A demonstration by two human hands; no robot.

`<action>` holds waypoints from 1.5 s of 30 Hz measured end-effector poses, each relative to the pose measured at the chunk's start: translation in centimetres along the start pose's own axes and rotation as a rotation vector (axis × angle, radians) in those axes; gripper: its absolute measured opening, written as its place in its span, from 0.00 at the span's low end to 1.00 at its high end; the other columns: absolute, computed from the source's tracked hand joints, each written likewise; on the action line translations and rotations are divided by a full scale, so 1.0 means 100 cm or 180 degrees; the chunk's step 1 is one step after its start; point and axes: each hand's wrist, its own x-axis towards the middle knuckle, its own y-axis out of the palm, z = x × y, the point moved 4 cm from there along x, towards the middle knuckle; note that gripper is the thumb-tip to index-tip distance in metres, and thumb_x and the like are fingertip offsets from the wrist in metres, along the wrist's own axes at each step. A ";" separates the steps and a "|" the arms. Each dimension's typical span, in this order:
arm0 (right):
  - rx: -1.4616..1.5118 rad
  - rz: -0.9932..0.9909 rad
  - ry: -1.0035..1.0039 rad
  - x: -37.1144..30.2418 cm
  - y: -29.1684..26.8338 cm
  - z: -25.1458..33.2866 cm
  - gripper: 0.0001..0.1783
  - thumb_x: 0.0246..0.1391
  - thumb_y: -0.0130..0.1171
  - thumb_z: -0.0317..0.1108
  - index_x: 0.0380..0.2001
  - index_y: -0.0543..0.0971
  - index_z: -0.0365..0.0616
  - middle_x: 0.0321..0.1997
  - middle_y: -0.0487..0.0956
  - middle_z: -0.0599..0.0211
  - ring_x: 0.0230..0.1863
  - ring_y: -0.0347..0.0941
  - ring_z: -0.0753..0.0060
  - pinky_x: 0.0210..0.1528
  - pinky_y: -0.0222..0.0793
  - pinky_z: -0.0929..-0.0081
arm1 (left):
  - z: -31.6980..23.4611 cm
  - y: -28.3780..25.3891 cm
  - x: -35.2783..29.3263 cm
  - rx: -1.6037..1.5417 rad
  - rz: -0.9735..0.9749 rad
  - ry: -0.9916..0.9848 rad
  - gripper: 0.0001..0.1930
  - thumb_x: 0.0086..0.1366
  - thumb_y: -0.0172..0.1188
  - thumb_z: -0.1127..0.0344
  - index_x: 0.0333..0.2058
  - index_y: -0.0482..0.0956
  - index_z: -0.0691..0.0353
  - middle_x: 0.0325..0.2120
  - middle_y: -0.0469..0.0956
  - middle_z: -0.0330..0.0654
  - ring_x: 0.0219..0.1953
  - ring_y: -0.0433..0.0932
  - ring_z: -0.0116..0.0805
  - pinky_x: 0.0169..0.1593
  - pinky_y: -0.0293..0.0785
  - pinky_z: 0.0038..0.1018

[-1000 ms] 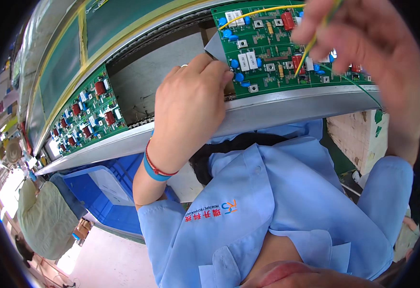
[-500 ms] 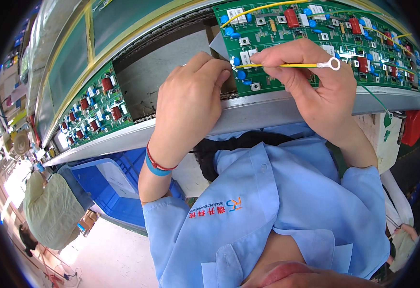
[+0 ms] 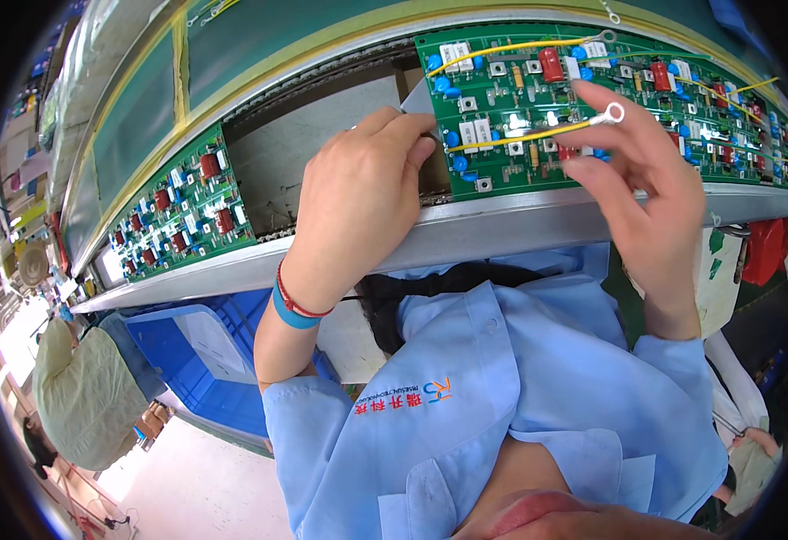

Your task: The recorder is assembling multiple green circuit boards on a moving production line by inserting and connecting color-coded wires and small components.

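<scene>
A green circuit board (image 3: 502, 175) lies on the conveyor rails, carrying blue discs, white blocks and dark red parts. Along its near-left part runs a yellow wire (image 3: 516, 140), whose silver ring terminal (image 3: 614, 113) sticks up at the right end. Beside that end is my right hand (image 3: 642, 175), thumb and index finger spread apart, the middle finger close to the wire. At the board's left edge my left hand (image 3: 362, 180) is closed, thumb against the fingers; what it grips there is hidden. Another yellow wire (image 3: 520, 54) crosses the board's far part.
A second green board (image 3: 182, 202) lies further left on the line, past a gap with a grey surface (image 3: 308, 135). The metal rail (image 3: 520, 216) runs along the near side. Below left stands a blue bin (image 3: 178, 346). Another person's hand (image 3: 759, 441) shows at the lower right.
My right hand has moved right along the wire, and its pinch on it has opened. My left hand stays at the board's edge. The whole view has shifted slightly.
</scene>
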 end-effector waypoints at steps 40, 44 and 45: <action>-0.3317 0.0035 -0.0859 -0.017 -0.058 -0.026 0.05 0.48 0.55 0.30 0.29 0.72 0.44 0.24 0.76 0.67 0.22 0.79 0.70 0.18 0.72 0.72 | -0.123 0.064 0.094 0.0108 0.0866 0.1278 0.11 0.62 0.54 0.71 0.43 0.79 0.62 0.33 0.77 0.49 0.35 0.78 0.52 0.38 0.74 0.41; -0.3598 -0.0011 -0.0644 -0.019 -0.081 -0.034 0.05 0.50 0.54 0.31 0.32 0.71 0.46 0.25 0.76 0.67 0.24 0.80 0.68 0.20 0.73 0.71 | -0.126 0.055 0.087 0.0085 0.0919 0.1256 0.11 0.62 0.56 0.71 0.42 0.80 0.61 0.34 0.78 0.48 0.34 0.78 0.51 0.38 0.74 0.39; -0.3706 -0.0021 -0.0415 -0.019 -0.089 -0.037 0.05 0.50 0.53 0.31 0.32 0.71 0.46 0.26 0.76 0.67 0.25 0.80 0.67 0.20 0.73 0.70 | -0.124 0.053 0.084 0.0070 0.0942 0.1245 0.10 0.62 0.56 0.70 0.42 0.80 0.61 0.34 0.78 0.47 0.34 0.78 0.50 0.37 0.74 0.39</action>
